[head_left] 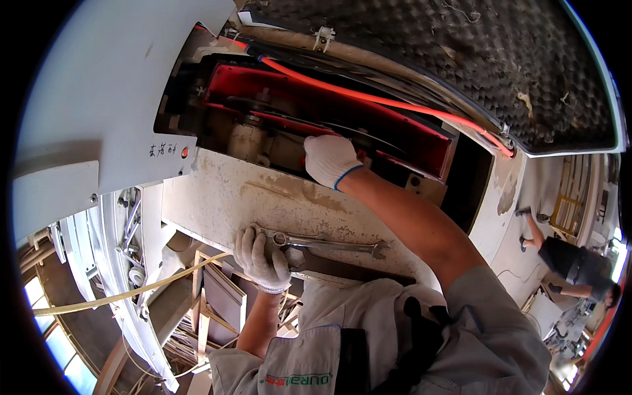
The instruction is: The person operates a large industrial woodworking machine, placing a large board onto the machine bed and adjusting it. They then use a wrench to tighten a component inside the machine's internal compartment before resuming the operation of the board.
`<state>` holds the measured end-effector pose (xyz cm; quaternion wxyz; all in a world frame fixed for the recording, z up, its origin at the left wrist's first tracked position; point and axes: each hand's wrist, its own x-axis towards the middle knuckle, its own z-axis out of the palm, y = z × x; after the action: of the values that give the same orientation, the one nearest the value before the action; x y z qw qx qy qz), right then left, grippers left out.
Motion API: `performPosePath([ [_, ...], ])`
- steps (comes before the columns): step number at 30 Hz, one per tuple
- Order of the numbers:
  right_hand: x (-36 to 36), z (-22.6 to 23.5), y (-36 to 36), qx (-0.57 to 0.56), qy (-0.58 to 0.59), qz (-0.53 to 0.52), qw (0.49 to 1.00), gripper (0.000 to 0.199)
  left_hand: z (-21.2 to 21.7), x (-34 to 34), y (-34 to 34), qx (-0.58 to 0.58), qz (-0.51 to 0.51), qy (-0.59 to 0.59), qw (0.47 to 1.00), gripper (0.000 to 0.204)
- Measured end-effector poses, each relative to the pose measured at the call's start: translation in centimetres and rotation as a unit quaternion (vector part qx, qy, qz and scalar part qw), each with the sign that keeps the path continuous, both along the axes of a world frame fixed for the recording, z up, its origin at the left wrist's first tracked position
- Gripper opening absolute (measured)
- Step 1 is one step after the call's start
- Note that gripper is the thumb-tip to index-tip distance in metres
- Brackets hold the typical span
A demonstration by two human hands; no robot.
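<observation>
My right hand [331, 160], in a white knit glove with a blue cuff, reaches into the long red-walled recess [395, 161] of a machine. It is closed; whatever its fingers grip is hidden behind the glove. Close by are a round disc [368, 137] and a pale cylindrical housing [247, 138]. On the worn cream ledge [217, 197] rests my gloved left hand [262, 258], fingers laid against the surface. Right beside it lie a shiny combination wrench [329, 245] and a larger dark wrench [349, 268]; the left fingers touch or nearly touch their near ends.
An orange-red hose [368, 99] runs along the recess's far side, below a raised foam-lined cover [447, 59]. Grey panelling [105, 85] stands left. A yellowish hose [131, 293] crosses the lower left, near stacked boards [220, 299]. Another person [579, 260] is at far right.
</observation>
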<state>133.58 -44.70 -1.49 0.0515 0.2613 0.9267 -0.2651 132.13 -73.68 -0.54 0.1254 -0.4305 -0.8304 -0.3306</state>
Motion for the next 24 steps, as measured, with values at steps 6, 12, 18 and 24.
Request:
performPosePath([
  [6,-3.9,2.9,-0.6,0.042,-0.02,0.023,0.999,0.018,0.6,-0.1,0.4,0.012,0.006,-0.015,1.0,0.043],
  [12,-6.2,5.6,-0.3,0.029,-0.031,0.055,0.998,0.023,0.8,-0.1,-0.2,0.009,0.002,-0.025,1.0,0.043],
  [18,-9.9,7.8,0.2,0.066,-0.046,0.098,0.992,0.027,1.0,-0.4,-0.3,0.026,0.017,-0.038,0.999,0.042],
  [24,-14.3,10.5,-0.3,0.101,-0.116,0.174,0.973,0.03,0.6,-0.7,-0.6,0.052,0.019,-0.026,0.998,0.043],
])
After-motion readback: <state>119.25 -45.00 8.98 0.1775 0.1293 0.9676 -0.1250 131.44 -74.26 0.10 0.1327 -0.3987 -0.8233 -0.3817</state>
